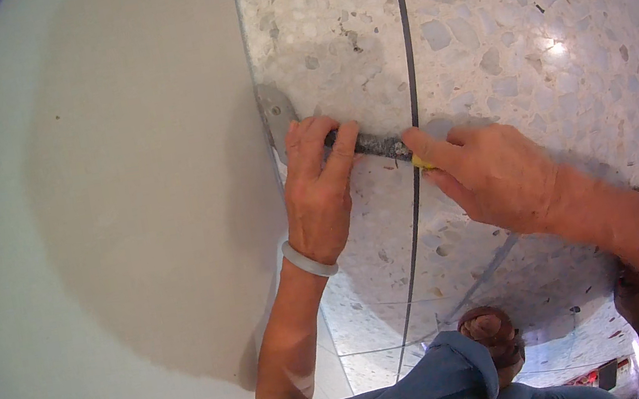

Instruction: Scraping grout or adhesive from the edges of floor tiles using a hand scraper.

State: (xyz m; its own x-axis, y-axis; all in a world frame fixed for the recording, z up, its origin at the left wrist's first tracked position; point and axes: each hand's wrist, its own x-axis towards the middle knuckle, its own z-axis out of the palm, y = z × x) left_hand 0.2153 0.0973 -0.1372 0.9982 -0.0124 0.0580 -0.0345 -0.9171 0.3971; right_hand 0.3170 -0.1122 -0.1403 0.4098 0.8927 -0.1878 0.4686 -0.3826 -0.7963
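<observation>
A putty knife (372,144) with a dirty dark shaft, a yellow handle end and a grey metal blade (277,115) lies flat against the terrazzo floor, blade at the foot of the pale wall. My left hand (320,191), a pale bangle on its wrist, presses its fingers on the shaft just behind the blade. My right hand (489,175) grips the yellow handle end, to the right of a dark joint line.
A smooth pale wall (123,190) fills the left half. Speckled terrazzo floor (510,24) with dark joint strips (401,25) fills the right. My blue-clad knee (444,386) and a brown sandal (490,332) sit at the lower edge.
</observation>
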